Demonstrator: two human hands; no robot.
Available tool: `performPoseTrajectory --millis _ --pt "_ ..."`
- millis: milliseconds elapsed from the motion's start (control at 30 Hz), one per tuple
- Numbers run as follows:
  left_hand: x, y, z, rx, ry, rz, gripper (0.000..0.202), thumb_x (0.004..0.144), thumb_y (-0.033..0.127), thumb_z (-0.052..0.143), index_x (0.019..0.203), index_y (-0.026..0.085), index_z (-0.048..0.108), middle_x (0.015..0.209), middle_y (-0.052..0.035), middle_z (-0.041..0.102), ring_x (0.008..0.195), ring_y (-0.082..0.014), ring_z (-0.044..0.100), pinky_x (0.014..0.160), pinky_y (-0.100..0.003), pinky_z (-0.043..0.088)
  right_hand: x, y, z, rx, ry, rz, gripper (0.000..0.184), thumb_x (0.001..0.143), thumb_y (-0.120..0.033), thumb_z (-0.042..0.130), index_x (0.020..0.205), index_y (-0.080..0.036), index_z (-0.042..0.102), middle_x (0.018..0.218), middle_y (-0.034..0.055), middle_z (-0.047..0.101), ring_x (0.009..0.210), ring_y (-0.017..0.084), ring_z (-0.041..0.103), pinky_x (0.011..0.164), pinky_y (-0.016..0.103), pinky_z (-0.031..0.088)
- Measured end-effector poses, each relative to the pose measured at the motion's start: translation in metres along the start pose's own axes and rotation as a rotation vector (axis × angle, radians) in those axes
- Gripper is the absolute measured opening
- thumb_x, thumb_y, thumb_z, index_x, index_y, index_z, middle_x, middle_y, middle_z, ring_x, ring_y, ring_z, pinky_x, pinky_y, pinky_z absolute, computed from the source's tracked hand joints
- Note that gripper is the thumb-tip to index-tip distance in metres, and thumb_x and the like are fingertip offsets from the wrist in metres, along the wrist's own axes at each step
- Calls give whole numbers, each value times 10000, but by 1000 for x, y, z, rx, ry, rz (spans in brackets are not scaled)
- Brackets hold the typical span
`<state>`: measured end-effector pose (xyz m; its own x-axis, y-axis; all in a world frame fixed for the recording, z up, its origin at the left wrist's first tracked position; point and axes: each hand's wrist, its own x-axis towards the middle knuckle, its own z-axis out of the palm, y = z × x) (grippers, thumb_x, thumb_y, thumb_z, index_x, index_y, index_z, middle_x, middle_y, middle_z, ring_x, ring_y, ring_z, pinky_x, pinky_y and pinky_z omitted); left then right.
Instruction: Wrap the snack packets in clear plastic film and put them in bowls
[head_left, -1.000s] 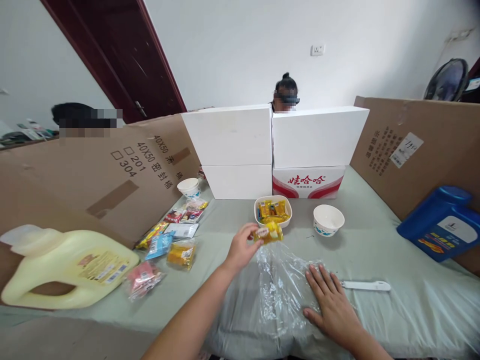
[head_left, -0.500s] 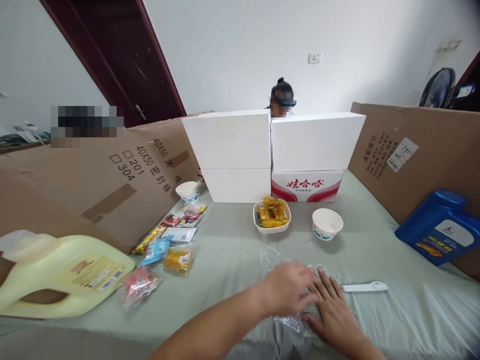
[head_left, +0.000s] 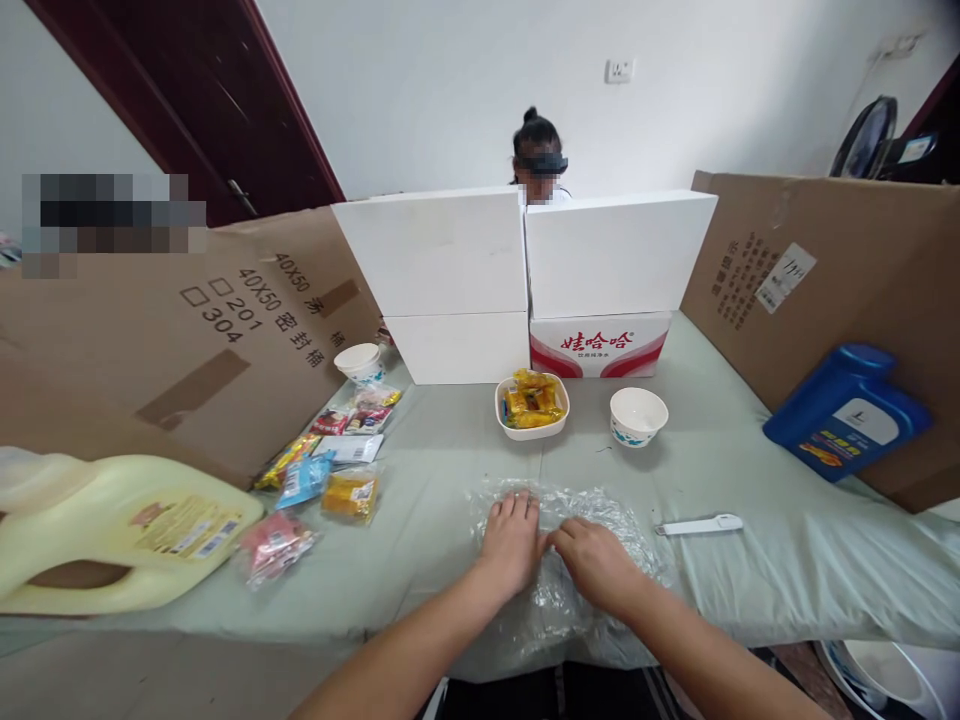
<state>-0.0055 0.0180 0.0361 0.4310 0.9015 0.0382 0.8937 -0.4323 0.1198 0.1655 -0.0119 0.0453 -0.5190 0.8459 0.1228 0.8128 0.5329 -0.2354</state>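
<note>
A crinkled sheet of clear plastic (head_left: 626, 520) is spread over the cloth near the table's front edge. My left hand (head_left: 513, 540) lies on it with fingers stretched forward, pressing it down. Close beside, my right hand (head_left: 598, 565) has its fingers curled and closed on the plastic, knuckles up; the fingertips are partly hidden. To the right of both hands rests a white utility knife (head_left: 699, 525). Beyond the plastic stand a white container (head_left: 531, 433) of yellow-wrapped snacks (head_left: 534, 400) and a white paper bowl (head_left: 638, 417).
White boxes (head_left: 450, 260) form a wall at the back, and a person (head_left: 536, 150) is behind them. Cardboard panels (head_left: 832, 260) flank the table. A blue bottle (head_left: 847, 410) leans right; a pale yellow jug (head_left: 127, 530), several snack packets (head_left: 304, 480) and paper bowls (head_left: 360, 365) are left.
My hands have moved apart; the left now lies on the plastic and the right has curled its fingers. The plastic is spread wider. The view has shifted.
</note>
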Motion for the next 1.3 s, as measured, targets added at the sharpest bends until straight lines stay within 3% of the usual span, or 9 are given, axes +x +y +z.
performPoseTrajectory --millis 167,267,400,567,700,767,900,1100,1300 --pt "3 -26 24 -50 -52 228 671 899 543 494 1481 286 283 1571 -72 232 1442 -335 162 1134 -587 142 16 48 25 -49 46 55 580 855 -448 578 1338 -137 496 1397 175 471 1332 333 347 1065 498 297" --pt "-3 -60 25 -38 -47 214 682 897 590 468 1488 325 252 1581 -56 202 1453 -335 117 1129 -609 110 2 68 38 -116 55 225 857 807 -691 491 1461 -156 349 1538 154 276 1419 410 115 1103 596 153" --pt "-10 -88 17 -10 5 133 693 892 591 473 1478 262 301 1562 -110 247 1439 -343 169 1119 -609 146 -9 65 41 -174 47 337 846 821 -718 424 1465 -175 349 1553 130 244 1433 396 67 1114 600 90" --pt "-42 -75 -2 -175 174 264 535 927 505 450 1346 173 479 1400 -165 469 1350 -332 353 1102 -550 273 -35 40 25 -195 145 138 738 871 -656 414 1467 -226 345 1565 90 225 1448 331 65 1134 554 96" --pt "-84 -56 -3 -319 36 646 699 757 633 634 1283 191 503 1298 -140 553 1278 -328 444 1085 -495 354 -83 33 23 -171 114 -80 930 753 -707 556 1498 -238 259 1565 93 226 1441 351 99 1127 551 145" --pt "-99 -54 1 -303 5 673 500 830 449 636 1251 204 519 1307 -122 561 1309 -314 423 1081 -480 369 -107 38 27 -187 112 -103 909 749 -602 632 1493 -221 274 1549 104 268 1428 345 169 1125 529 188" --pt "-110 -58 1 -434 10 546 194 899 105 482 1020 207 594 1216 -75 626 1277 -228 474 1072 -381 392 -141 52 26 -194 218 -114 516 850 -265 587 1356 -245 493 1396 74 511 1307 238 437 1061 383 367" --pt "-103 -55 -21 -801 -49 242 227 960 283 415 836 191 582 903 -54 672 874 -163 634 806 -253 499 -143 54 7 192 267 -44 210 894 -269 547 1075 -256 654 1059 55 699 1003 183 657 849 266 540" --pt "-58 -60 -24 -854 86 -193 283 940 376 411 783 189 553 649 15 587 563 -133 567 572 -230 451 -102 59 12 668 353 446 287 877 -454 517 1004 -241 660 957 77 718 845 210 697 732 303 575"
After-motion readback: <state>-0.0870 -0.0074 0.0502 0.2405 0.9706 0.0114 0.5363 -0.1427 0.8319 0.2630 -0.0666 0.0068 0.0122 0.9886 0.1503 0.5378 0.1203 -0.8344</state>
